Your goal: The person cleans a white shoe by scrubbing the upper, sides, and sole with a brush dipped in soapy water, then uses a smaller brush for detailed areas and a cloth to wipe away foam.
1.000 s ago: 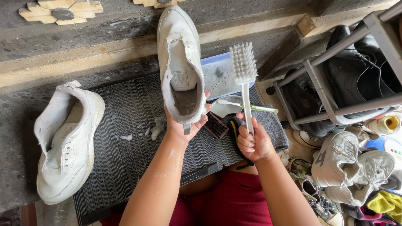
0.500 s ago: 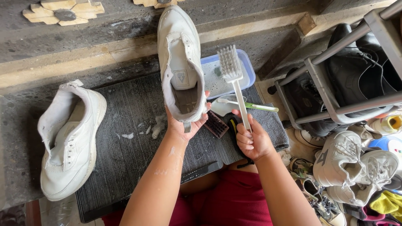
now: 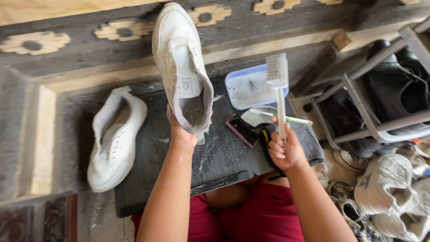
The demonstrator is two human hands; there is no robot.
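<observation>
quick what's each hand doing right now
left hand: closed on the white shoe, held at its heel
right hand: closed on the brush handle

A dark ribbed mat (image 3: 224, 157) covers the middle of the grey stone floor (image 3: 58, 121), which has pale borders and flower-shaped tiles along the far side. On the mat's left edge a white sneaker (image 3: 114, 143) lies on its side. Toward the far right rest a shallow blue tray (image 3: 248, 87), a small dark brush (image 3: 242, 130) and a green toothbrush (image 3: 286, 117). Worn sneakers (image 3: 385, 188) are piled on the floor at the near right.
</observation>
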